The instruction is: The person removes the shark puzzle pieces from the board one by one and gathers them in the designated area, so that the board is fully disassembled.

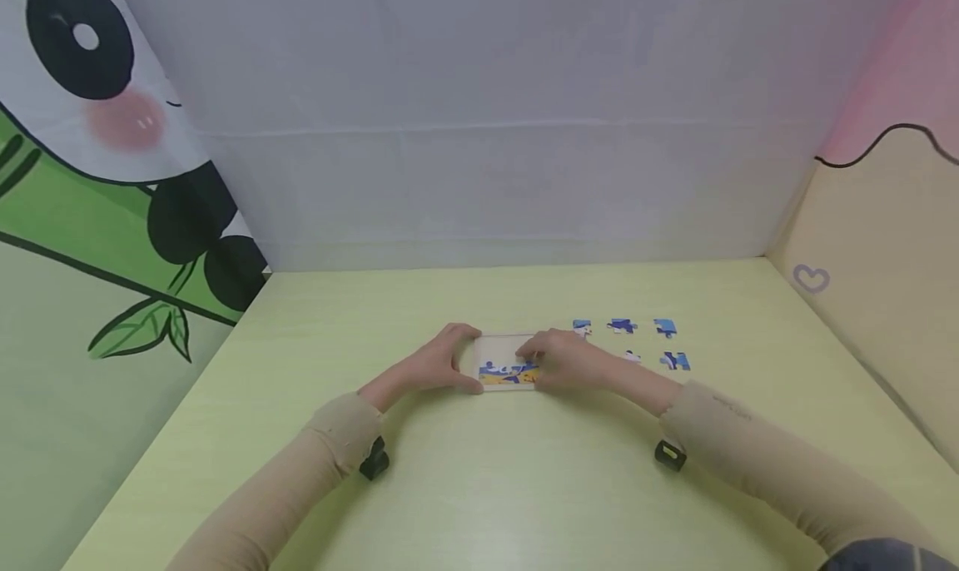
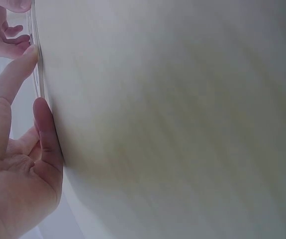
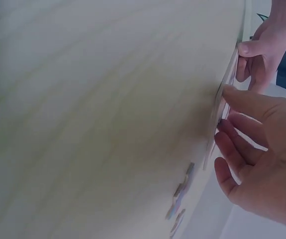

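Observation:
A small jigsaw puzzle tray [image 1: 508,389] lies flat on the table, its lower part filled with blue, white and yellow pieces [image 1: 500,374]. My left hand [image 1: 438,360] holds the tray's left side, thumb at the near corner and fingers at the far corner. Over the tray's right part is my right hand [image 1: 571,360], its bent fingertips down at the tray. In the right wrist view the right thumb [image 3: 247,102] touches the tray's near edge [image 3: 226,89]. Whether a piece is between the right fingers is hidden.
Several loose puzzle pieces lie right of the tray, including a blue one [image 1: 622,325], a corner-like one [image 1: 664,327] and a nearer one [image 1: 675,361]. The right hand partly covers another piece [image 1: 582,327]. A white backdrop [image 1: 479,188] stands behind the table [image 1: 517,488].

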`<state>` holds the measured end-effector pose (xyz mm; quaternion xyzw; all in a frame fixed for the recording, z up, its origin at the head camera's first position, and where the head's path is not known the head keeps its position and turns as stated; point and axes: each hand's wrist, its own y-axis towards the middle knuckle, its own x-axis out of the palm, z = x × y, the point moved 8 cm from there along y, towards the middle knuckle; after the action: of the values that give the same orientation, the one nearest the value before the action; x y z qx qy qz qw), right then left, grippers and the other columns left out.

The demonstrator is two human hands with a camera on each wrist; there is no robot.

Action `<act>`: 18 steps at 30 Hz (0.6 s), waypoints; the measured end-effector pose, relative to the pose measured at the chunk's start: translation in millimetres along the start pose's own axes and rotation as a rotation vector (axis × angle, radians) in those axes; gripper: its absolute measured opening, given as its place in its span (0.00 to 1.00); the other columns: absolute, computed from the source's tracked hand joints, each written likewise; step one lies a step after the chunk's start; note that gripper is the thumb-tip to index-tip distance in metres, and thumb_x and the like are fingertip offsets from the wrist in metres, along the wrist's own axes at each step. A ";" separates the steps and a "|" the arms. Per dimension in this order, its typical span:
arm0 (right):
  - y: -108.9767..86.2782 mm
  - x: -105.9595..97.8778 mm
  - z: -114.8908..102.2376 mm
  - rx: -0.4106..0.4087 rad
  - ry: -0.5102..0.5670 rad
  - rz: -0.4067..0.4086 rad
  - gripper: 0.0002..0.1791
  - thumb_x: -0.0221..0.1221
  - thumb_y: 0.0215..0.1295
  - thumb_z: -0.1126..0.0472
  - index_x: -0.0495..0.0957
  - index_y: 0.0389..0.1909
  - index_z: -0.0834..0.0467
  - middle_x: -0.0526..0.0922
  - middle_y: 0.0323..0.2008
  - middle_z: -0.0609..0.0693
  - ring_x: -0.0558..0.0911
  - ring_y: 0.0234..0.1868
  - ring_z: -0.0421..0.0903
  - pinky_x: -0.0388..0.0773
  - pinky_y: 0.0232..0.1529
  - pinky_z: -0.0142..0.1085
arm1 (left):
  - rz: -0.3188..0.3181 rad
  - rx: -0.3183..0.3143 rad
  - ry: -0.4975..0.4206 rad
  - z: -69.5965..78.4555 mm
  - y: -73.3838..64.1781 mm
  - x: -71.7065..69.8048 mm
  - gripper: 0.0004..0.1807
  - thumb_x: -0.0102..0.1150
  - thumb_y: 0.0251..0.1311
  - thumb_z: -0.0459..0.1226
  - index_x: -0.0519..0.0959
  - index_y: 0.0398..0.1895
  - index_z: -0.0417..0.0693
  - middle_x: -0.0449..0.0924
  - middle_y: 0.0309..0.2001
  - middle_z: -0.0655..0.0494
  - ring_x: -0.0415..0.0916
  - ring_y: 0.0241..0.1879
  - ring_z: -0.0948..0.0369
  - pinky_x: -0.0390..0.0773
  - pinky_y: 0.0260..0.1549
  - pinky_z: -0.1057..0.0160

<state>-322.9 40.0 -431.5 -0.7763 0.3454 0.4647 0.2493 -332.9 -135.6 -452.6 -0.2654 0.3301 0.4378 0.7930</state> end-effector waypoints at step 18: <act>-4.5 -5.2 -19.3 -0.187 -0.056 -0.049 0.20 0.62 0.57 0.68 0.85 0.51 0.50 0.78 0.49 0.55 0.74 0.46 0.45 0.73 0.47 0.36 | -0.008 0.003 -0.008 -1.4 2.1 -0.4 0.49 0.77 0.48 0.47 0.60 0.72 0.47 0.58 0.71 0.47 0.69 0.35 0.60 0.73 0.37 0.65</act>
<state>-310.6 30.7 -417.9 -0.7911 0.2740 0.5103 0.1966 -335.3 -135.8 -453.5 -0.2640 0.3265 0.4352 0.7964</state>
